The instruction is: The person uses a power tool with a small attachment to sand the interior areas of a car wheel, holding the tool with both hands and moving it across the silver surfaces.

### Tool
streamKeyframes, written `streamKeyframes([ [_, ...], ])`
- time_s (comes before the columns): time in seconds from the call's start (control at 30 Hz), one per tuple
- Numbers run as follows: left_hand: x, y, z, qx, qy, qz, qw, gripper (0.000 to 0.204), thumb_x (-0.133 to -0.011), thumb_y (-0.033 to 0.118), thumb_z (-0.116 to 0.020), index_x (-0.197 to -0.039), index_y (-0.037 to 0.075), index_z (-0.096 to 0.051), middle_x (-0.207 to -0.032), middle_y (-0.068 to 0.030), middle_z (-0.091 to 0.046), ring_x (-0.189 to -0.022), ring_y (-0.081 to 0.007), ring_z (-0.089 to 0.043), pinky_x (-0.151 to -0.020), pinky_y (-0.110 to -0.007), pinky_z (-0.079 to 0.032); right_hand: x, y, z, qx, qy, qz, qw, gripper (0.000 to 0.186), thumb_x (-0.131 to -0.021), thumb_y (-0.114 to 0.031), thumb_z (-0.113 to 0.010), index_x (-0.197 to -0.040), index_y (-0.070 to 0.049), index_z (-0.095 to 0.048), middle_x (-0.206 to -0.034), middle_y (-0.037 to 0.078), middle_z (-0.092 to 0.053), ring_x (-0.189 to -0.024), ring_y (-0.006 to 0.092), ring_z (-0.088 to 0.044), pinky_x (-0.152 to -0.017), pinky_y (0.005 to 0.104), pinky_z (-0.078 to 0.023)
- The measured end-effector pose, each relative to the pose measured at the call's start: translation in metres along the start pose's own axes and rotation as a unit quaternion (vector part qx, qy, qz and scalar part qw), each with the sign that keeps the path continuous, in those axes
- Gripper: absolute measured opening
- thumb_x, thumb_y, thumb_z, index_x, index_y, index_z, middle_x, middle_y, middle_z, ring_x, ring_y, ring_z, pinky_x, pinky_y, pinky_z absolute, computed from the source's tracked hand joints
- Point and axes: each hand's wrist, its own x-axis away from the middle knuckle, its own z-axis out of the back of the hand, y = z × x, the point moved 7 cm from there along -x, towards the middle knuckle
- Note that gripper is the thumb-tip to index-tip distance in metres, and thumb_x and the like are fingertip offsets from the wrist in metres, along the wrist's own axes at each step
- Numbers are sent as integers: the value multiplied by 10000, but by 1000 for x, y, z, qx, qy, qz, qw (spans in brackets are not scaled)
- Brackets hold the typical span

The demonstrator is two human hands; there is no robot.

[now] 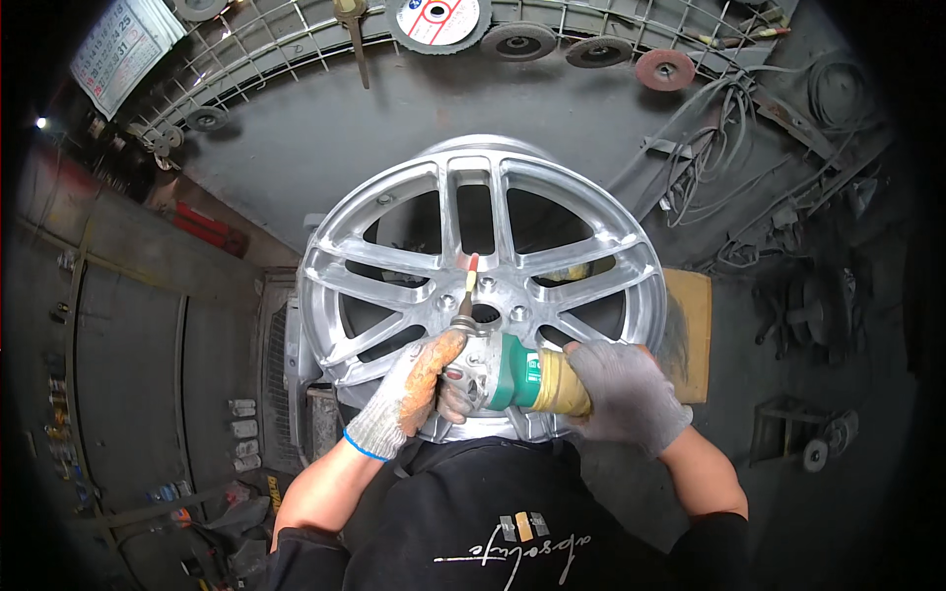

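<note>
A silver multi-spoke alloy wheel (591, 253) lies in front of me at the centre. Over its hub is a green and silver power tool (512, 379) with a yellow wrapped body and a slim shaft whose red tip (475, 262) is at the inner end of the upper spokes; contact is unclear. My left hand (414, 389), in a white glove with orange palm, is closed around the tool's metal head. My right hand (631, 394), in a grey glove, is closed on the yellow body. Part of the wheel is hidden behind both hands and the tool.
A wire rack (276, 64) with several abrasive discs curves along the far side. Cables (724, 148) hang at right, above a dark stand with a small wheel (815, 453). A tan board (690, 325) is right of the wheel. Grey panels (138, 374) are at left.
</note>
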Motion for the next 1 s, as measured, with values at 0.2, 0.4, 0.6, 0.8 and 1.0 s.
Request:
streamKeyframes([
  [0.2, 2, 2, 11, 21, 19, -75, 997, 334, -991, 328, -653, -1104, 14, -651, -873, -24, -655, -661, -106, -638, -488, -266, -517, 6, -11, 4, 10, 24, 4, 1000, 577, -645, -287, -846, -1119, -73, -596, -924, 98, -635, -877, 301, -654, -746, 443, -521],
  [0.4, 10, 7, 7, 7, 52, -95, 994, 394, -997, 364, -633, -1144, -1, -644, -927, -39, -669, -711, -80, -641, -565, -218, -527, 10, -14, 4, 5, 56, 16, 998, 634, -645, -306, -849, -1171, -44, -612, -909, 85, -629, -855, 286, -645, -734, 439, -507],
  [0.6, 13, 4, 13, -14, 23, -75, 997, 423, -1001, 378, -619, -1182, -4, -637, -979, -52, -684, -755, -82, -655, -626, -199, -522, 14, -14, -4, -14, 19, -1, 1000, 665, -659, -301, -841, -1210, -14, -603, -974, 109, -631, -927, 297, -640, -797, 421, -494],
  [0.8, 18, 9, 15, -13, 17, -98, 995, 427, -1007, 318, -617, -1262, -24, -617, -1130, -84, -685, -1002, -154, -664, -880, -315, -537, 16, -21, -3, 1, 30, 24, 999, 727, -662, -340, -854, -1262, -42, -571, -966, 76, -615, -882, 253, -644, -752, 419, -493],
  [1.0, 16, 5, 17, -15, 15, -83, 996, 479, -992, 371, -633, -1258, -27, -621, -1139, -90, -688, -1008, -158, -669, -887, -315, -539, 17, -17, -6, -7, -7, -2, 1000, 718, -665, -336, -849, -1254, -31, -574, -998, 83, -617, -902, 253, -635, -763, 425, -486],
])
